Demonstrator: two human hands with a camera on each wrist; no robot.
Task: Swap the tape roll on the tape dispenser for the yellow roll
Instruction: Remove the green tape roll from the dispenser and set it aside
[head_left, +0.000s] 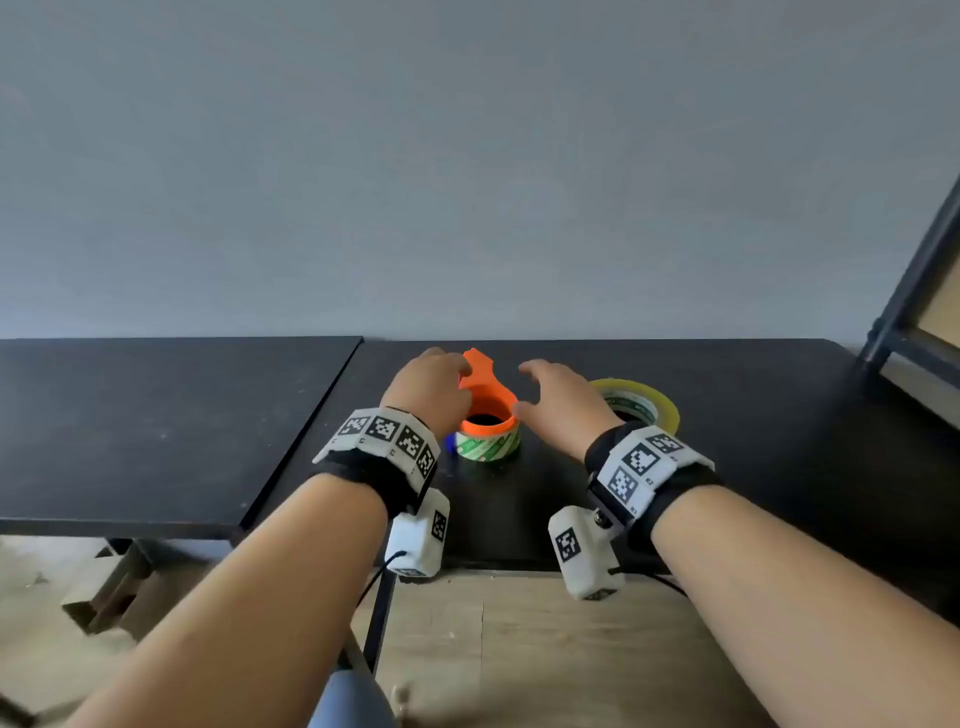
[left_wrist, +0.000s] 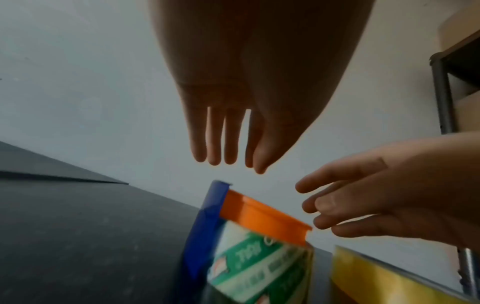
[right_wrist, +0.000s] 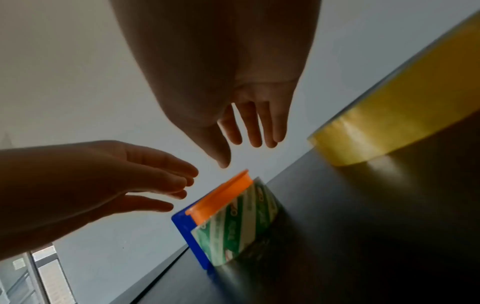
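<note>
We hover our left hand (head_left: 428, 387) and right hand (head_left: 563, 410), fingers spread and empty, flanking the dispenser (head_left: 485, 400) to seize it; the yellow roll (head_left: 649, 402) waits beside.

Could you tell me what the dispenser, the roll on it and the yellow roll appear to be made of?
Dispenser: looks like moulded plastic, orange with a blue part, smooth and evenly coloured.
Roll on it: seemingly clear glossy film tape; a green and white printed pattern shows on its side.
Yellow roll: translucent yellowish plastic tape, glossy, with light glinting off it; its printed core may be cardboard, which I cannot confirm.
</note>
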